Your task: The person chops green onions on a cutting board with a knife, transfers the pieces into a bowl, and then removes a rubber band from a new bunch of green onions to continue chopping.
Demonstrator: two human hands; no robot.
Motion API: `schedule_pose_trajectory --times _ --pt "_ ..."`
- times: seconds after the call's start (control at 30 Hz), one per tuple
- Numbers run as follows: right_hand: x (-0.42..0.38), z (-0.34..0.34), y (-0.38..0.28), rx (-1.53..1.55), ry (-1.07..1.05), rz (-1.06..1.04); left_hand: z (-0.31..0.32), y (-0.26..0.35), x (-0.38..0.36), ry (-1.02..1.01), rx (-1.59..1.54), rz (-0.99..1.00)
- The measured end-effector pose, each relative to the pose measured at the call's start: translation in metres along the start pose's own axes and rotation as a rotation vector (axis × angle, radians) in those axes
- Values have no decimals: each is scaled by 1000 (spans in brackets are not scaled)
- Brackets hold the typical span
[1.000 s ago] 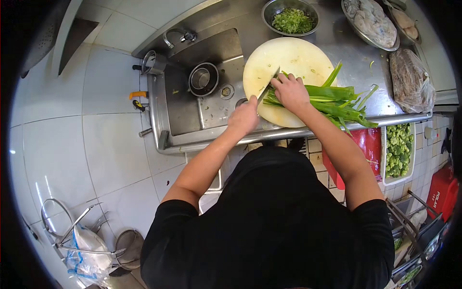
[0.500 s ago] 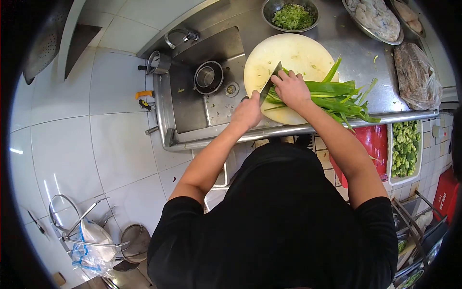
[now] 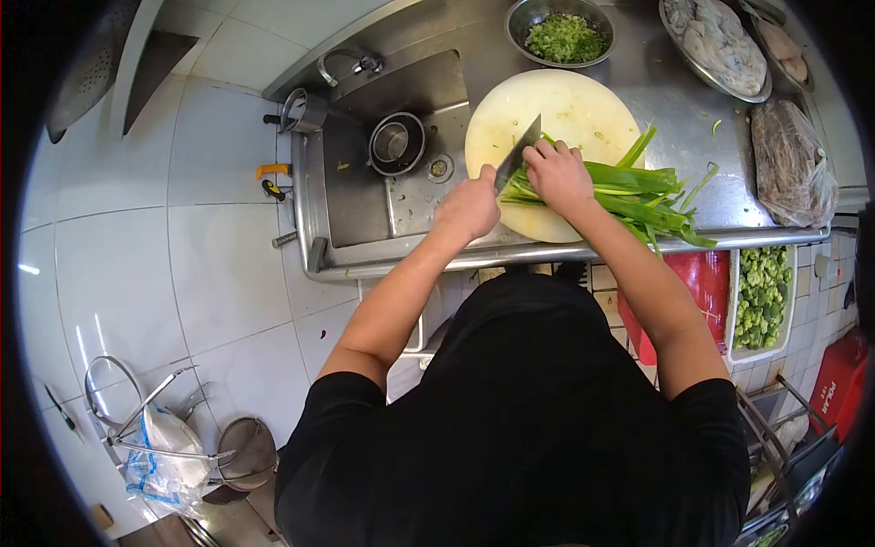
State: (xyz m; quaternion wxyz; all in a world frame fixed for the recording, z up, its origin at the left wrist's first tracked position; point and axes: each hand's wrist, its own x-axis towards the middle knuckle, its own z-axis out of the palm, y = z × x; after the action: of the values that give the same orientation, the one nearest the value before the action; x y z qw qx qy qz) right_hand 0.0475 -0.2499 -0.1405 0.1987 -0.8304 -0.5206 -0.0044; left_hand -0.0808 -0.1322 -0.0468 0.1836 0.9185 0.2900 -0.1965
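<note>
My left hand (image 3: 468, 208) is wrapped round the handle of a kitchen knife (image 3: 521, 155), its broad blade angled up and to the right over the round cutting board (image 3: 521, 98). Just right of the blade, my right hand (image 3: 558, 176) presses down with curled fingers on a bunch of green onions (image 3: 638, 178). Their long, flat leaves spread right, past the board's edge and over the counter rim. Cut ends show between the blade and my fingers. Small green bits dot the board.
Behind the board stands a metal bowl (image 3: 606, 56) of chopped greens. The sink (image 3: 351, 214) with nested pots lies left. At right are a bowl of pale meat (image 3: 715, 46) and a bagged brown item (image 3: 791, 164). Below the counter sits a tub of broccoli (image 3: 764, 296).
The knife blade now stands slightly higher and farther right. My right hand stays on the greens with its fingers more curled. The whole view has shifted a little.
</note>
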Motion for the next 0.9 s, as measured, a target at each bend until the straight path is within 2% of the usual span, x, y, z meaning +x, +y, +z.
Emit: schedule_pose_trajectory --times 0.13,0.23,0.33,0.47,0.53,0.6,0.73,0.9 --pt "-2 0 1 -7 38 -3 35 1 2 -55 -29 -119" --pt "-5 1 1 12 71 -15 -2 4 -5 -23 -37 -27" --pt "-3 -1 2 5 80 -13 32 3 2 -90 -37 -95" --pt "-3 -1 3 21 70 -14 -16 17 -11 -66 -50 -53" --pt "-2 2 6 8 64 -9 24 3 1 -30 -65 -31" --pt "-5 3 5 1 50 -15 33 5 2 -2 -86 -44" --pt "-6 1 5 -3 44 -2 -10 11 -4 12 -40 31" --pt "-6 4 4 3 60 12 -14 14 -16 2 -5 14"
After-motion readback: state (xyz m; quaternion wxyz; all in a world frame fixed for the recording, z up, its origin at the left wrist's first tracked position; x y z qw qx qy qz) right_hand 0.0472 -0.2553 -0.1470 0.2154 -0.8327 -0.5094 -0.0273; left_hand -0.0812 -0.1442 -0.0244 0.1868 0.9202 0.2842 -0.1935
